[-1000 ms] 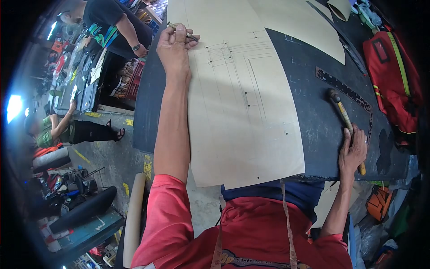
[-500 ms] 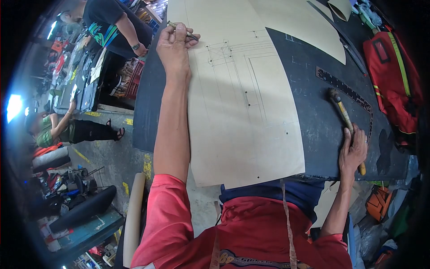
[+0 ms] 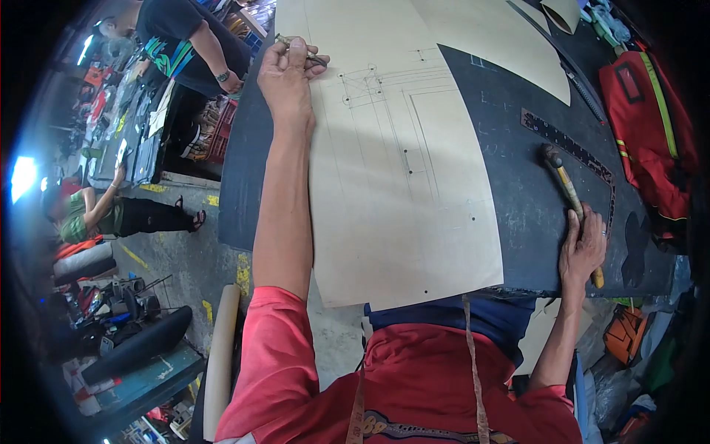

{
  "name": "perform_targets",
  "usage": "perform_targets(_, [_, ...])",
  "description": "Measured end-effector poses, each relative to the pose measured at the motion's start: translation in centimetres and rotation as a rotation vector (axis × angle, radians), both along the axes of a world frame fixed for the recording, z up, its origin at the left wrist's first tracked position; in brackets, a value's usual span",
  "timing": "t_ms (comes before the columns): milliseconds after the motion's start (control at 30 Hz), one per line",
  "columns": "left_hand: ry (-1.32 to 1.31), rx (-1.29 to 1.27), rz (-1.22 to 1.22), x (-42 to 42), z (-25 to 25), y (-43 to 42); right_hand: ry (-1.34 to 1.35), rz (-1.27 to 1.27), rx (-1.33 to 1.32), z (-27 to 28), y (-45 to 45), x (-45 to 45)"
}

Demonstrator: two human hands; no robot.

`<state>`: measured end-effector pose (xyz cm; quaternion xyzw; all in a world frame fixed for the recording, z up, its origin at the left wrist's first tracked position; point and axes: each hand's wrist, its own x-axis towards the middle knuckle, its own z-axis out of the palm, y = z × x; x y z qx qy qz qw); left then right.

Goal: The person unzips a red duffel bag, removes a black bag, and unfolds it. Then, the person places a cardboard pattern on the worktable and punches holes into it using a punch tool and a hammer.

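Note:
A large beige sheet [image 3: 399, 251] with pencil lines and small dark dots lies on the dark table [image 3: 510, 237]. Over its upper left edge, my left hand [image 3: 290, 70] is closed round a slim tool [image 3: 318, 61] with a dark tip; most of the tool is hidden by the fingers. To the right of the sheet, my right hand [image 3: 584, 244] rests on the table, wrapped over the wooden handle of a hammer [image 3: 566, 185]. The hammer's dark head points away from me. Near it lies a dark L-shaped ruler [image 3: 566, 140].
A second beige sheet [image 3: 488, 37] lies at the back, beside a red bag [image 3: 643, 126]. At the left, a person in a dark shirt [image 3: 192, 44] stands at another table, and a person in green [image 3: 92, 211] stands further off. A rolled sheet [image 3: 222, 362] leans nearby.

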<state>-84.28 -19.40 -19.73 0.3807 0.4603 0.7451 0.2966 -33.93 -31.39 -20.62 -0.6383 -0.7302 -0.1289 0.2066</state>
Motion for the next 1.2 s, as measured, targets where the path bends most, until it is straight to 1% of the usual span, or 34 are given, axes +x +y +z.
perform_targets(367, [-0.008,0.0,0.004,0.19,0.11,-0.08,-0.005,0.008,0.026,0.24,0.02,-0.31])
perform_targets(967, [-0.013,0.018,-0.006,0.1,0.04,-0.16,-0.005,-0.003,0.005,0.08,-0.06,-0.08])
perform_targets(1133, [-0.009,0.015,-0.007,0.12,0.14,-0.2,-0.002,-0.04,-0.064,0.33,-0.15,-0.18])
perform_targets(1200, [-0.004,0.009,-0.001,0.13,0.13,-0.23,-0.005,-0.024,-0.033,0.05,-0.04,0.0])
